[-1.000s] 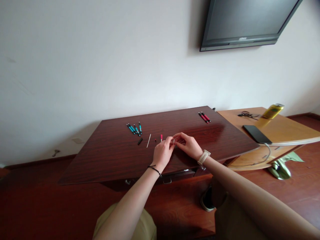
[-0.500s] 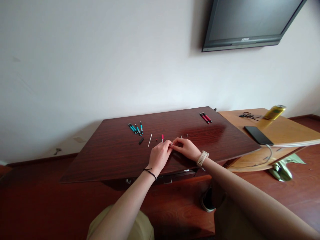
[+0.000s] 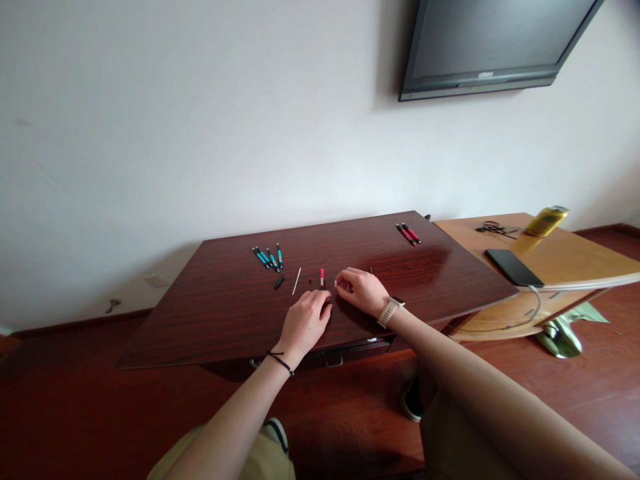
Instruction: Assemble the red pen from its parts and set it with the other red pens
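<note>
Low over the front of the dark table [image 3: 230,313], my left hand [image 3: 304,321] is closed, its thumb and forefinger nearly together; anything between them is too dark to make out. My right hand [image 3: 363,292] pinches a tiny pale piece at its fingertips, too small to name. Just beyond my left fingers lies a red pen barrel [image 3: 322,276]. Left of it are a small red piece [image 3: 310,281], a thin white pen refill [image 3: 297,281] and a short black pen part [image 3: 279,281]. A tiny part [image 3: 371,270] lies behind my right hand.
Several blue-and-black pens [image 3: 267,259] lie at the back left, and red-and-black pens [image 3: 409,233] at the back right. On the adjoining wooden table are a phone [image 3: 513,267] with a cable, a black cord [image 3: 495,229] and a yellow can [image 3: 549,220]. A television [image 3: 500,47] hangs above.
My hands were together and have parted. The left has drawn back toward me and slightly left; the right has shifted a little left, to beside the red barrel.
</note>
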`<action>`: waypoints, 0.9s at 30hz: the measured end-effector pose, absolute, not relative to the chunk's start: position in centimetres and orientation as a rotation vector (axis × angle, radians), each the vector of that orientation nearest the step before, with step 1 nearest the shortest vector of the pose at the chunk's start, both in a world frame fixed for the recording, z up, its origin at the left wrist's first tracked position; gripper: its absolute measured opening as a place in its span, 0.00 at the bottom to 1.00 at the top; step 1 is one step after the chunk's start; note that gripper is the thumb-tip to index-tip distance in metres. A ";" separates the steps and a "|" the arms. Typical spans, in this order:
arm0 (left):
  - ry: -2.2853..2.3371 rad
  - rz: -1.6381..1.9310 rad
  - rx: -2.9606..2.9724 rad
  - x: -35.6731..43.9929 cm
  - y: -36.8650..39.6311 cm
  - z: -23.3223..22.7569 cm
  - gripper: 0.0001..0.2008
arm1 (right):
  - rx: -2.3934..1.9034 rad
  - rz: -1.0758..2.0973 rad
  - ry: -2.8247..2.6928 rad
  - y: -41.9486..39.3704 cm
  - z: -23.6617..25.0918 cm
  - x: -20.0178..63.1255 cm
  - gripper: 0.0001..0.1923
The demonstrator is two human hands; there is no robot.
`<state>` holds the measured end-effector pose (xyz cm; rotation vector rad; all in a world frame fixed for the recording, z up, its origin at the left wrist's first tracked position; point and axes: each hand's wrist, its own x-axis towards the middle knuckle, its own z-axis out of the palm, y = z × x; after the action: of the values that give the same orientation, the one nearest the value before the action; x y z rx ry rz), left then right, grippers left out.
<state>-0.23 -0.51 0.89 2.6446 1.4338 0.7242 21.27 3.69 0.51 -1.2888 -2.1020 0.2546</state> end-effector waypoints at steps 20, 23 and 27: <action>1.304 0.642 2.678 -0.6 -1.4 1.5 0.08 | -1.447 0.199 -2.180 5.5 -0.5 22.4 0.06; 1.315 0.643 2.683 -0.6 -1.4 1.4 0.08 | -1.466 0.193 -2.173 5.1 -0.6 22.5 0.06; 1.435 0.679 2.641 -1.0 -0.9 1.3 0.05 | -1.505 0.182 -2.180 4.3 -0.5 22.7 0.08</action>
<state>-0.96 -0.93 1.30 2.6409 1.4351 0.6790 22.73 4.35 -0.46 -1.5053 -2.1802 0.1824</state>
